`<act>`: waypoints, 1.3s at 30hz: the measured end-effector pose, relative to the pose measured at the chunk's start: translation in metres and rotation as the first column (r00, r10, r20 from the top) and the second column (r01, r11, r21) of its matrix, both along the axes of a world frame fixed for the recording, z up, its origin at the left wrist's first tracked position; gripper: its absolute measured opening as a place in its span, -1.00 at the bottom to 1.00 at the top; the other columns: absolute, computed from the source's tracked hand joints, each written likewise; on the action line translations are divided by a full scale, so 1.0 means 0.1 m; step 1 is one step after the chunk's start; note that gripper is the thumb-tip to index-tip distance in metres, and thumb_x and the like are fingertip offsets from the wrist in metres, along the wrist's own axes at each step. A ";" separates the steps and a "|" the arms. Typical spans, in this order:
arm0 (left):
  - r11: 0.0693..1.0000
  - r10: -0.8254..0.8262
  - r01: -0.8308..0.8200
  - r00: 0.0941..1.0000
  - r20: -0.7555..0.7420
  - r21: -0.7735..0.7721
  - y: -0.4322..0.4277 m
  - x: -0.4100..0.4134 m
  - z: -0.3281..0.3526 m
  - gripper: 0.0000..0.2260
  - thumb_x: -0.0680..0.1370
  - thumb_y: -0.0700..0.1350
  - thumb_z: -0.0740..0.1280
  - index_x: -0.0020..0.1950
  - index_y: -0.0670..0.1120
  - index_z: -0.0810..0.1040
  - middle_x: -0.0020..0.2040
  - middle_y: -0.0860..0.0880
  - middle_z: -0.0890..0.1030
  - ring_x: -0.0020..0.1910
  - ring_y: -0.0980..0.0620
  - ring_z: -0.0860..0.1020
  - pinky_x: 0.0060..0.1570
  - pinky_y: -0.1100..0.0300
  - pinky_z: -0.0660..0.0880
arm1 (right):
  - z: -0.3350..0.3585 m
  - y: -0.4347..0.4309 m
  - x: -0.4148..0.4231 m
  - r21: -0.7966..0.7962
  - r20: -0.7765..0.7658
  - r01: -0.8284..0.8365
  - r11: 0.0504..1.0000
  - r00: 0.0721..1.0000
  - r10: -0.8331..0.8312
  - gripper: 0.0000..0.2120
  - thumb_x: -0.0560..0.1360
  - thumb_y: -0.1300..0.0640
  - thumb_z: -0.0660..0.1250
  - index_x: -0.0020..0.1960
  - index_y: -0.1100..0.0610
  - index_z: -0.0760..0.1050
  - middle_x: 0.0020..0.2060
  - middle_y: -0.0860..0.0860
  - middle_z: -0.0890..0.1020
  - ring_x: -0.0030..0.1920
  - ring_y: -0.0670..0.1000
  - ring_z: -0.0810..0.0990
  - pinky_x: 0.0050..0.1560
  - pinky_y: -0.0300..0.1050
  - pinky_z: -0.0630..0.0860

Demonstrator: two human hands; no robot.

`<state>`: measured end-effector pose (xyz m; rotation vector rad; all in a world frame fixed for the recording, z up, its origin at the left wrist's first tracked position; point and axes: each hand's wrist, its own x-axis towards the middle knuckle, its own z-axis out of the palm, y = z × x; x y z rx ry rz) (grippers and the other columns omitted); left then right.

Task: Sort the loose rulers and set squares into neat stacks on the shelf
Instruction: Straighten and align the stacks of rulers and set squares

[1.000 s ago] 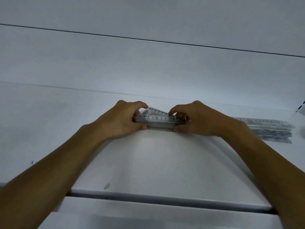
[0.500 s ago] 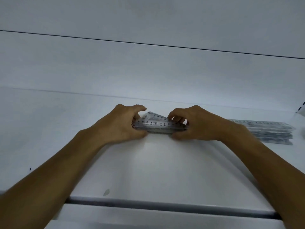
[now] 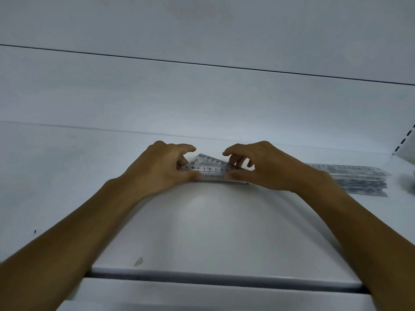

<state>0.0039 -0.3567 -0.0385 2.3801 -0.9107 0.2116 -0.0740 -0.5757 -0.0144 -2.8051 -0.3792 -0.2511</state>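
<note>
Your fingers are clamped on both ends of the clear set squares, left hand pinching one end and right hand the other, at the middle of the shelf. You look to be squaring up this stack. Next, even the edges and lay it flat, well apart from the rulers stacked to the right.

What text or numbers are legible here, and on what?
"0 1 2 3 4 5": slanted edge of the topmost of the set squares held between both hands.
"4 3 2 1 0 1 2 3": long near edge of the same piece, with the zero in the middle.
Stack of rulers at right: printed scales, too blurred to read.
No other text is visible.
</note>
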 end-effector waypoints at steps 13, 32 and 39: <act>1.000 0.005 -0.006 0.999 0.046 0.022 -0.06 -0.07 -0.01 -0.42 0.35 0.19 0.41 0.34 0.16 0.39 0.07 0.14 0.62 -0.07 0.15 0.46 -0.02 0.20 0.37 | -0.06 -0.03 0.05 0.077 0.005 0.030 0.997 1.000 -0.031 -0.65 0.34 -0.07 0.45 0.09 -0.04 0.52 -0.18 -0.13 0.60 -0.20 -0.24 0.54 -0.18 -0.45 0.44; 0.997 -0.046 0.046 0.999 -0.001 0.054 -0.01 -0.04 0.02 -0.44 0.38 -0.05 0.44 0.36 0.00 0.40 -0.18 0.18 0.48 -0.27 0.36 0.44 -0.13 0.34 0.43 | 0.01 -0.06 -0.03 -0.012 -0.159 0.077 0.997 0.984 -0.078 -0.59 0.42 0.15 0.40 0.21 -0.09 0.38 -0.07 -0.14 0.53 -0.13 -0.21 0.51 -0.13 -0.32 0.39; 0.994 -0.037 0.035 0.999 0.014 0.107 0.04 -0.04 0.03 -0.50 0.40 -0.13 0.36 0.34 -0.01 0.41 -0.05 0.08 0.63 -0.18 0.17 0.52 -0.02 0.19 0.51 | 0.05 -0.07 -0.08 -0.044 -0.151 0.094 0.995 0.983 -0.100 -0.53 0.39 0.06 0.42 0.24 -0.14 0.35 -0.07 -0.19 0.50 -0.09 -0.19 0.50 -0.04 -0.27 0.37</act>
